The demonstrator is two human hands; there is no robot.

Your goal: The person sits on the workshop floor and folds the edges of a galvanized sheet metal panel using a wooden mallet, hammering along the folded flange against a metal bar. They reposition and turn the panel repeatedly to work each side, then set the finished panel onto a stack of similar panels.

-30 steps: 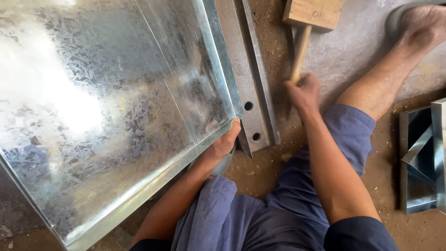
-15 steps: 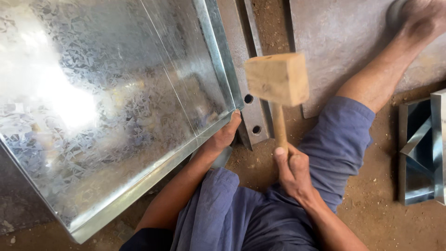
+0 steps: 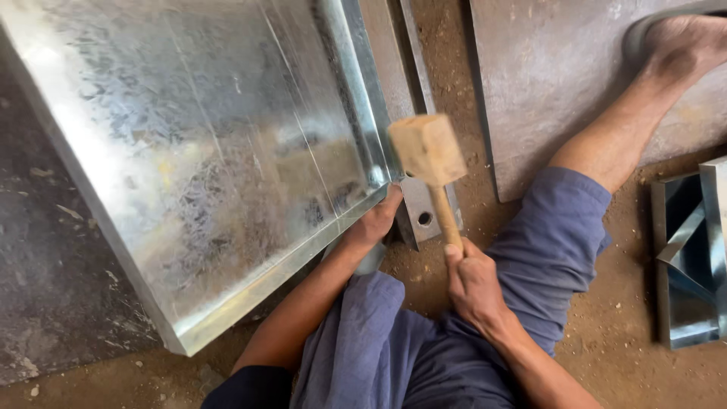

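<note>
Since the earlier frame, the wooden mallet [image 3: 428, 151] has been swung leftward, its head now hanging just beside the raised corner of the galvanised sheet-metal tray [image 3: 189, 167]. That tray fills the left of the scene, lying tilted on the dirt floor [image 3: 621, 363]. Its near right corner is gripped by the left hand [image 3: 375, 221], fingers curled over the folded edge. Right of it, the mallet handle is clenched by the right hand [image 3: 473, 284], over a steel bar [image 3: 420, 216].

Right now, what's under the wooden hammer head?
Below the mallet lie a grey steel bar with a hole and the shiny tray's corner. The head covers part of the bar.
</note>
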